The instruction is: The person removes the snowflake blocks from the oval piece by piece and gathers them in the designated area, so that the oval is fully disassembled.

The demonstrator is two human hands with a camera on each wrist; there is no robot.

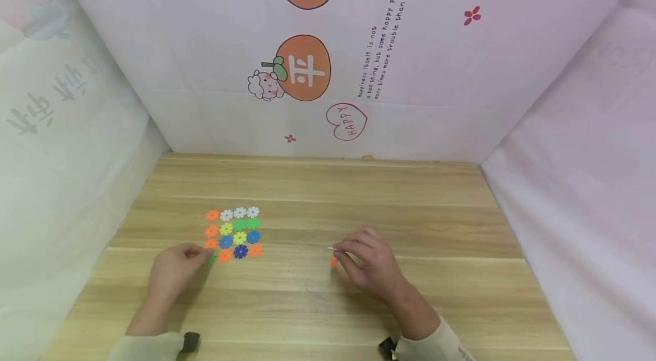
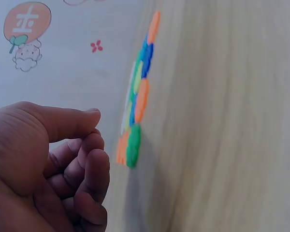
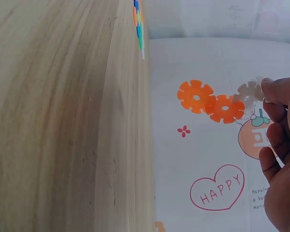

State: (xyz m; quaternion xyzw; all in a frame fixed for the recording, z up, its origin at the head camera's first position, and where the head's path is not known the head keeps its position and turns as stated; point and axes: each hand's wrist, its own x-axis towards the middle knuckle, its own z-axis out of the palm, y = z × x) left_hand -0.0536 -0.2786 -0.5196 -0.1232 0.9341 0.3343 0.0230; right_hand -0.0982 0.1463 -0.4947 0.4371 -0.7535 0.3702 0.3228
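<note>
My right hand (image 1: 371, 261) pinches a white notched plastic disc (image 3: 249, 94) between thumb and forefinger, above the table. Two orange notched discs (image 3: 195, 96) hang linked in a chain from it. At left, my left hand (image 1: 176, 270) hovers by the near left corner of a block of similar discs in rows. Its thumb and forefinger tips meet, with nothing visible between them, and the other fingers curl. Closest to those fingertips are a green disc (image 2: 133, 146) and an orange disc (image 1: 210, 243). The left fingers partly cover the green one in the head view.
The disc block includes white (image 1: 240, 213), yellow (image 1: 226, 228), blue (image 1: 253, 237) and dark blue (image 1: 240, 251) pieces, lying flat on the wooden table (image 1: 307, 304). A printed white cloth (image 1: 410, 127) rises behind the table's far edge. More white cloth hangs at both sides.
</note>
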